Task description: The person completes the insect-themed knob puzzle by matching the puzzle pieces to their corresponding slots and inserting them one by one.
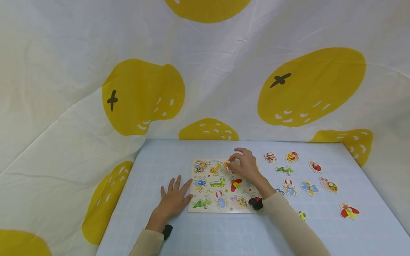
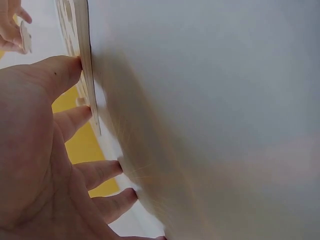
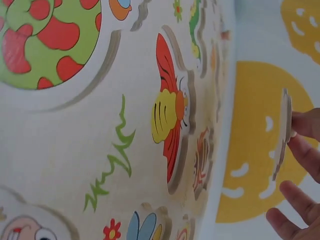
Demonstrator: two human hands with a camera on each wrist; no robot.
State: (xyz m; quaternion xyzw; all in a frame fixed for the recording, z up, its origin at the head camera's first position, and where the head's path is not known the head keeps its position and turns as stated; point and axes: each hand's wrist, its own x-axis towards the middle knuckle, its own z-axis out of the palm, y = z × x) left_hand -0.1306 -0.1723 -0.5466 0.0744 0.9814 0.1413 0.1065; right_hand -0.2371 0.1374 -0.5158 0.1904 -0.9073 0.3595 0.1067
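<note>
A wooden puzzle board with insect-shaped recesses and printed pictures lies on the table. My right hand is over its upper part, pinching a thin wooden puzzle piece between thumb and finger. In the right wrist view this puzzle piece is seen edge-on, raised off the board; its orange picture shows only partly from the head. At the board's left edge, my left hand lies with fingers spread. The left wrist view has the thumb and a finger against the board's side, the other fingertips on the table.
Several loose puzzle pieces lie right of the board, among them a spider, a snail, a ladybird and a red-winged insect. My right forearm passes over the board's right corner. A patterned cloth hangs behind the table.
</note>
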